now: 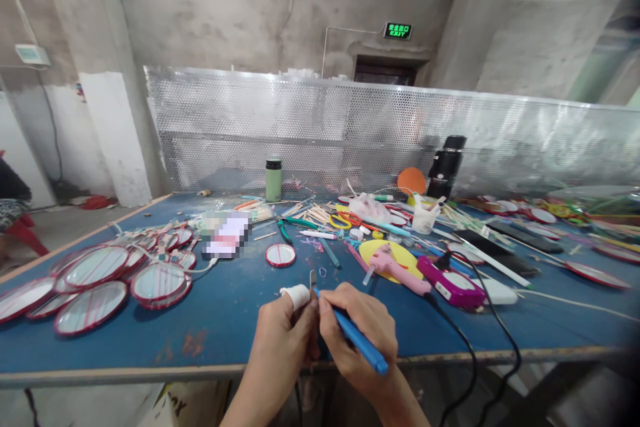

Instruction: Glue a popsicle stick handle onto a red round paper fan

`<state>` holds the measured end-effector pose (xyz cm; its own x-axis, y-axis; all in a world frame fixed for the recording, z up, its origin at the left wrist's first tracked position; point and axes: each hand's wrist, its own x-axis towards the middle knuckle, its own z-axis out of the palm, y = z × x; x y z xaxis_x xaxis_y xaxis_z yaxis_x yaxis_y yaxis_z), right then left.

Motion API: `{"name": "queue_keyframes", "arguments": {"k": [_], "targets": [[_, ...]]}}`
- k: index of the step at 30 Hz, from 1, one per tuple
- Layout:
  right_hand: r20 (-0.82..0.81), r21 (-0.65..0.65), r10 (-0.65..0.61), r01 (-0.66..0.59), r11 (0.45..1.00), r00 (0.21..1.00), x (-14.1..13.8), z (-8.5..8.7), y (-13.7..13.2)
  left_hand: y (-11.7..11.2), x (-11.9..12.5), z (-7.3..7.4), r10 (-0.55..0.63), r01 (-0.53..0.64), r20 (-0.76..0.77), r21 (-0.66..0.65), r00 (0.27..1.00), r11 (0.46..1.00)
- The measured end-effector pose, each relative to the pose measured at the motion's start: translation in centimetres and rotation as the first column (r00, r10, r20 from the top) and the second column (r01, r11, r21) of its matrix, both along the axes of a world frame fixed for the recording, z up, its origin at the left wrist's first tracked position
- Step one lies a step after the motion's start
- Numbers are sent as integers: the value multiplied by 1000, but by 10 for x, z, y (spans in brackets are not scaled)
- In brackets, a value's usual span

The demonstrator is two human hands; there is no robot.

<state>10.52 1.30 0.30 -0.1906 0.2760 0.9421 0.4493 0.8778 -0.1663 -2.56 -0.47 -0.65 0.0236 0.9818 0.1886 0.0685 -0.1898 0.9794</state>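
Note:
My left hand point(285, 337), with a white wrap point(296, 296) around one finger, is closed on a small wooden craft stick point(313, 278) held upright near the table's front edge. In my right hand point(361, 325) is a blue pen point(361, 343), gripped as for writing, its tip end at the stick; the exact contact is hidden by my fingers. Just beyond my hands lies a small round red-rimmed disc point(281, 255). To the right, a pink glue gun point(395, 265) rests on a yellow disc point(373, 252).
Red-rimmed round discs point(95, 268) are heaped at left beside a phone point(227, 235) on a cable. Scissors point(345, 219), sticks point(315, 215) and a white cup point(425, 217) clutter the middle. A purple device point(453, 283) with black cords, a green bottle point(273, 181) and a black bottle point(447, 167) stand around.

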Motion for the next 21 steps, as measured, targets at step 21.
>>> {"name": "queue_keyframes", "arguments": {"k": [21], "targets": [[12,4,-6,6,1000,1000,0,-2,1,0,0,-3,-19,19,12,2,1000,1000]]}}
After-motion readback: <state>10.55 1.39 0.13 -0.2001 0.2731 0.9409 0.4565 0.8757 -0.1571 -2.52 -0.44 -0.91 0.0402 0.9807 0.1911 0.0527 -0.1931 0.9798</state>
